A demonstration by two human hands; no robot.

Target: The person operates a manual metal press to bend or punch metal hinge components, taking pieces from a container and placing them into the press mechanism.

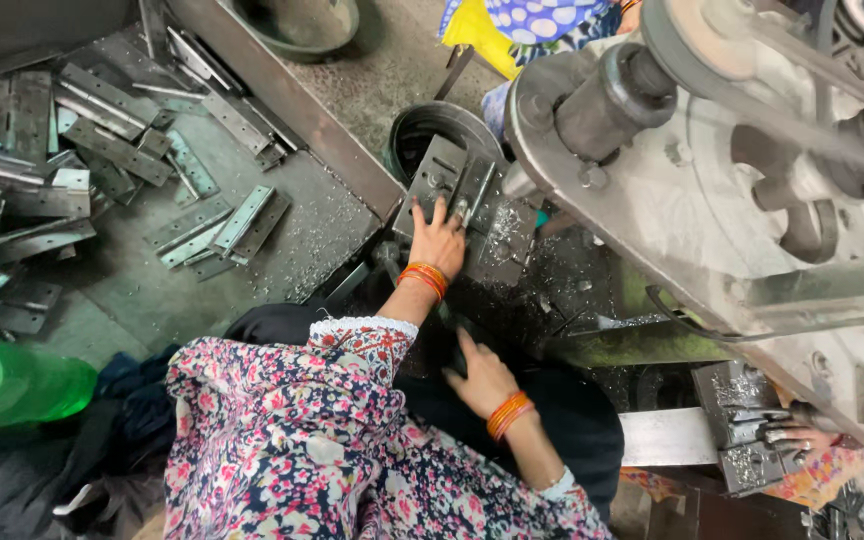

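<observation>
1. At the lower centre of the frame, the right hand (482, 378) rests flat with fingers loosely spread on a dark surface; it grips nothing that I can make out. Orange bangles (508, 414) circle its wrist.
2. Above it, mid-frame, the left hand (438, 240) lies palm-down with spread fingers on a grey metal plate (434, 172), pressing rather than clasping it.
3. That plate sits on the machine bed just beside a dark round bucket (422, 122), with metal shavings (505, 225) scattered to its right.
4. At the lower right, another person's hand (794, 436) touches a steel block (742, 395).
5. A green bottle (12, 382) lies at the lower left.
6. Flat metal strips (102, 135) are heaped on the tabletop (297, 235) at the upper left.
7. A large flywheel (692, 170) fills the upper right.
</observation>
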